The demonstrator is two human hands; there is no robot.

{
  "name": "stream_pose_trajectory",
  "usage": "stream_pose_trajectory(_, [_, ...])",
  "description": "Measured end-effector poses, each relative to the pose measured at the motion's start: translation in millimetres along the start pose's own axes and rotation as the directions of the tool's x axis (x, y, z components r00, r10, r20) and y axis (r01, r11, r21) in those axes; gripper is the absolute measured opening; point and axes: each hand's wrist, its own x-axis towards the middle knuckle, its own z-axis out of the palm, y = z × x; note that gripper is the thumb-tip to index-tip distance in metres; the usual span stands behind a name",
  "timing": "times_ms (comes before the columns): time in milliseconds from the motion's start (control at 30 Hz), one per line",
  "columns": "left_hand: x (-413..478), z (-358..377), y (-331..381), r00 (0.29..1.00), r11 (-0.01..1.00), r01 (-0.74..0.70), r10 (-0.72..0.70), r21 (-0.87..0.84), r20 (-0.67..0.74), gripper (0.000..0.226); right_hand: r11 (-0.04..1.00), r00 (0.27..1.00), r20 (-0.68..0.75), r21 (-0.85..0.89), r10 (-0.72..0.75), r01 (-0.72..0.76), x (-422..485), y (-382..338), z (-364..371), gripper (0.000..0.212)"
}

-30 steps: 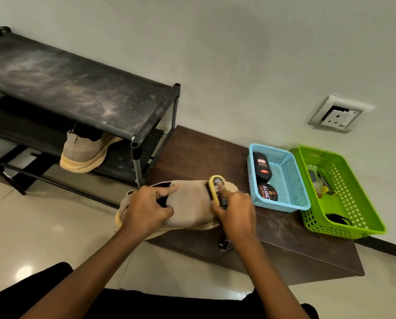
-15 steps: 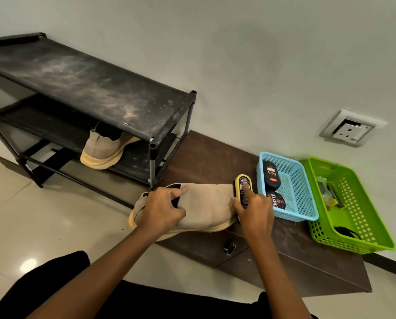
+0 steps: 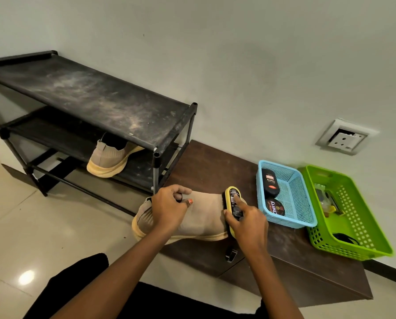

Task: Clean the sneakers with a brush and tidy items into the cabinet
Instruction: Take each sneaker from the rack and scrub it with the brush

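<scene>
Head view — oval yellow brush (image 3: 232, 195) apparently touching knit sneaker (image 3: 203, 215).

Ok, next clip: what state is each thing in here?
sneaker: on the cabinet, left hand gripping its collar.
brush: bristles against the sneaker, gripped by right hand.
second sneaker: stowed on a rack shelf.
cabinet: front closed.
blue basket: holds two polish containers.
green basket: holds small items, unclear.

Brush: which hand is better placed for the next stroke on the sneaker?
Right, likely: the right hand grips the brush, bristles on the sneaker; the left hand holds the sneaker at its collar.
</scene>
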Motion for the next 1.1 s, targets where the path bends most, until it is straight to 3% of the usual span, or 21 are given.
stream_pose_trajectory(200, [5, 3, 11, 0.994, 0.993, -0.081, 0.086, -0.084, 0.065, 0.043, 0.995, 0.995, -0.095, 0.104, 0.010, 0.000, 1, -1, -18, 0.051])
stream_pose_trajectory(300, [2, 8, 14, 0.977, 0.973, -0.192, 0.202, -0.126, 0.070, 0.057, 0.978, 0.985, -0.165, 0.207, 0.046, -0.011, 1, -2, -31, 0.049])
stream_pose_trajectory(400, [-1, 12, 16, 0.954, 0.938, -0.293, 0.299, -0.183, 0.004, 0.060, 0.949, 0.977, -0.184, 0.311, 0.111, -0.050, 1, -2, -38, 0.048])
stream_pose_trajectory(567, [-1, 23, 11, 0.962, 0.928, -0.268, 0.243, -0.258, -0.123, 0.058, 0.872, 0.967, -0.117, 0.467, 0.226, -0.147, 2, 0, -25, 0.050])
stream_pose_trajectory(667, [-4, 28, 7, 0.967, 0.928, -0.239, 0.199, -0.285, -0.161, 0.055, 0.743, 0.934, 0.025, 0.598, 0.357, -0.300, 1, 0, -8, 0.055])
stream_pose_trajectory(767, [-1, 24, 7, 0.956, 0.912, -0.270, 0.216, -0.308, -0.198, 0.055, 0.450, 0.867, 0.289, 0.762, 0.407, -0.466, -1, -7, 10, 0.059])
stream_pose_trajectory(833, [1, 22, 6, 0.949, 0.903, -0.297, 0.242, -0.311, -0.203, 0.057, 0.284, 0.855, 0.374, 0.829, 0.360, -0.482, 0, -18, 15, 0.041])
stream_pose_trajectory(967, [-8, 28, -3, 0.951, 0.905, -0.305, 0.272, -0.296, -0.148, 0.070, 0.265, 0.887, 0.354, 0.862, 0.296, -0.432, 4, -24, 17, 0.038])
stream_pose_trajectory(1100, [-16, 34, -16, 0.976, 0.925, -0.216, 0.191, -0.314, -0.109, 0.082, 0.493, 0.931, 0.246, 0.795, 0.270, -0.353, 5, -11, 15, 0.043])
